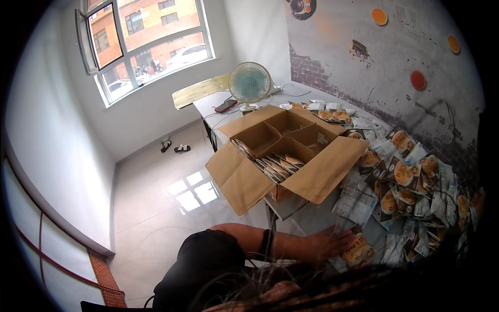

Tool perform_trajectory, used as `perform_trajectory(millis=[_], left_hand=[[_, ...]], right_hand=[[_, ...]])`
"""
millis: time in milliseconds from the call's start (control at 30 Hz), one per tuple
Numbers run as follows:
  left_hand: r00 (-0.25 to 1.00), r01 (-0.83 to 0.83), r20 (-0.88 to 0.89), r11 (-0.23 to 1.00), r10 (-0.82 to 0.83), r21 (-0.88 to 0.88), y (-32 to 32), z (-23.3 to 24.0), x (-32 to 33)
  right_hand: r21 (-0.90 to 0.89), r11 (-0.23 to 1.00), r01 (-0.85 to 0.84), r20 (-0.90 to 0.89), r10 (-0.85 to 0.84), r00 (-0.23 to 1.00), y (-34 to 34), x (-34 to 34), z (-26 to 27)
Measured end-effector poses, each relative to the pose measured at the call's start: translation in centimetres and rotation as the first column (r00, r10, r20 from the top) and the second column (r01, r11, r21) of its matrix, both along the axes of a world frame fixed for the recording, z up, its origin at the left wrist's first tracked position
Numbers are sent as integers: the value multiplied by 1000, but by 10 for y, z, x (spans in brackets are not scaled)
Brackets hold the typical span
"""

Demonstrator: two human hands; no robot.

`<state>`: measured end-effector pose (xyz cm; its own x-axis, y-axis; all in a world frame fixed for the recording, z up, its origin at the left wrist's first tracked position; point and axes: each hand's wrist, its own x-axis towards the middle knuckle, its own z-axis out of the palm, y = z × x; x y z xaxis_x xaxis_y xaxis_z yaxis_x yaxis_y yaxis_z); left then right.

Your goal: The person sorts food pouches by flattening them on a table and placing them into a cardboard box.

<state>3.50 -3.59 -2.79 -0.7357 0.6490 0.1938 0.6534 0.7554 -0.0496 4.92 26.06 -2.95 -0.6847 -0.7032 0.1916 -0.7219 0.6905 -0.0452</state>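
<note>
My left hand [332,244], with a black band at the wrist, reaches across the near edge of the table. Its fingers are stretched out, and their tips touch or overlap an orange and dark printed food packet [358,251]. A silvery packet [355,201] lies back-side up just beyond the fingers. To the right is a large heap of similar packets [407,175]. Past the hand stands an open cardboard box [321,177] with its flaps spread. Packets [278,167] stand on edge in its near compartment, and more are in the left one. My right hand is out of view.
A small desk fan [249,84] stands behind the box, with a dark red-edged phone-like object [225,105] and cables nearby. More packets [335,116] line the wall side. Sandals [182,148] lie on the tiled floor. An open window sash [86,43] is at the back left.
</note>
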Motion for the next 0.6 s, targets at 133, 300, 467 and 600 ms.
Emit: perform_trajectory(millis=[133, 300, 467, 600], left_hand=[[996, -4, 92, 997, 10, -72, 4, 19, -1], [968, 5, 251, 998, -23, 69, 4, 23, -17], [950, 85, 288, 987, -122, 138, 7, 45, -37], [949, 141, 260, 978, -177, 151, 18, 34, -58]], right_hand=[[24, 999, 37, 30, -38, 999, -5, -1, 9], [-119, 993, 18, 8, -18, 1000, -17, -14, 17], [-255, 967, 10, -15, -14, 1000, -25, -30, 22], [-188, 981, 47, 40, -40, 998, -37, -32, 26]])
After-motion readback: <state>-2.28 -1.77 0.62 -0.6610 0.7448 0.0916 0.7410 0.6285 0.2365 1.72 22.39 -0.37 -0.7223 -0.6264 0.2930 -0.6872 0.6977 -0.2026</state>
